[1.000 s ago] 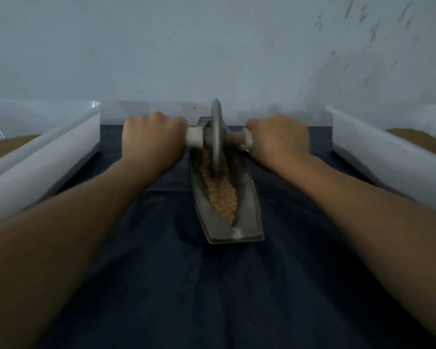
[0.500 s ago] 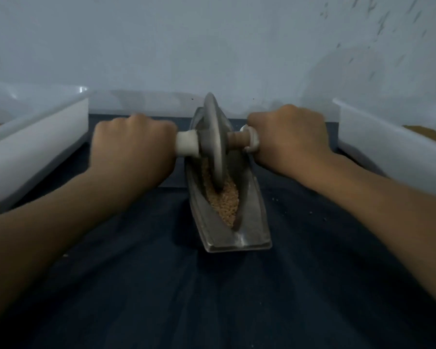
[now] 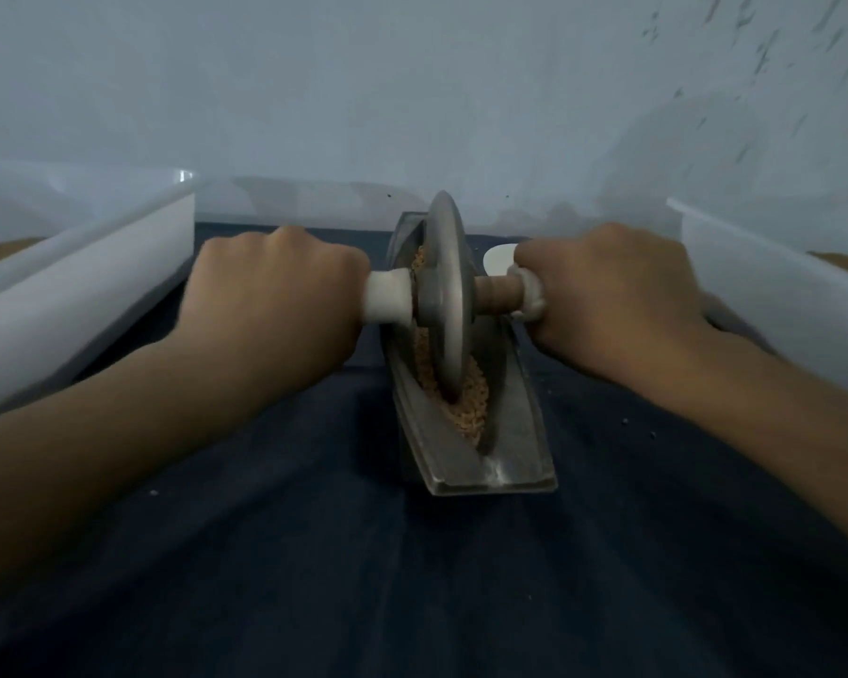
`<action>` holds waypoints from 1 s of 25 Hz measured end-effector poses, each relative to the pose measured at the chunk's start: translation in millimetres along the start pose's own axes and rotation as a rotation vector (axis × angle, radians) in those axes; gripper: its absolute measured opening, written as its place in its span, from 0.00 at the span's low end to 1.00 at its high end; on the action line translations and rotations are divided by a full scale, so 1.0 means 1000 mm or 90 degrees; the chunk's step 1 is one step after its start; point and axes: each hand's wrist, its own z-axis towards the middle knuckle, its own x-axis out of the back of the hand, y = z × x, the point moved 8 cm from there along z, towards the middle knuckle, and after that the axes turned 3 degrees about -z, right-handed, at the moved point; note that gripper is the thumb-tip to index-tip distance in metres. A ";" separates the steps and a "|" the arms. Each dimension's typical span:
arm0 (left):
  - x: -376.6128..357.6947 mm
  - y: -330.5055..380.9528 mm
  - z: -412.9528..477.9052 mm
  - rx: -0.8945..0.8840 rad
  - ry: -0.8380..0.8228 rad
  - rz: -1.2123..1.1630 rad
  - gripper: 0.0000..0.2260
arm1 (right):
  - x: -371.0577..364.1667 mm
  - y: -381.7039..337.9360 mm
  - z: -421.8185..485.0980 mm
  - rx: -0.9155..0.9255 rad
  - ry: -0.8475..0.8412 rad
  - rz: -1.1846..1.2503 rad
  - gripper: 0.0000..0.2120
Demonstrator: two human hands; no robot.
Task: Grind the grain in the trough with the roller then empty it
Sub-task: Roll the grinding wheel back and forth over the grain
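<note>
So, your left hand [image 3: 270, 291] and right hand [image 3: 608, 296] each fist round one end of the roller [image 3: 446, 291], balancing it upright in the trough [image 3: 515, 433] so its edge presses the grain [image 3: 471, 398]

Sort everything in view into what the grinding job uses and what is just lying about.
In use: roller, trough, grain, left hand and right hand gripping its handles.
Lying about: left white bin, right white bin (maybe for emptying), small white object behind the right hand, dark cloth.
</note>
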 end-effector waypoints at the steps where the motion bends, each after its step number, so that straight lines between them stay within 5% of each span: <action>1: -0.009 0.002 0.011 0.017 -0.021 0.024 0.09 | -0.016 0.000 0.010 -0.039 -0.068 0.005 0.07; 3: -0.021 0.002 0.046 0.049 -0.053 0.016 0.03 | -0.045 0.002 0.033 -0.112 -0.190 0.065 0.08; 6: -0.025 0.000 0.060 0.064 -0.116 -0.002 0.07 | -0.051 0.003 0.041 -0.113 -0.235 0.085 0.06; 8: -0.009 0.003 0.032 0.020 -0.062 0.007 0.01 | -0.026 0.004 0.019 -0.054 -0.139 0.045 0.10; 11: 0.019 0.007 -0.006 -0.057 0.060 -0.010 0.14 | 0.011 0.006 -0.021 -0.009 0.008 0.000 0.16; 16: -0.022 0.003 0.040 0.033 -0.016 0.030 0.01 | -0.039 0.003 0.027 -0.086 -0.130 0.020 0.09; 19: -0.036 -0.003 0.057 0.082 -0.077 -0.009 0.06 | -0.051 -0.002 0.053 -0.074 -0.184 0.057 0.02; 22: -0.023 -0.004 0.028 0.044 -0.035 -0.017 0.02 | -0.023 -0.002 0.031 0.005 -0.114 0.036 0.06; 25: 0.002 -0.001 -0.002 -0.025 0.035 -0.019 0.12 | 0.006 -0.001 -0.005 0.049 -0.022 0.018 0.12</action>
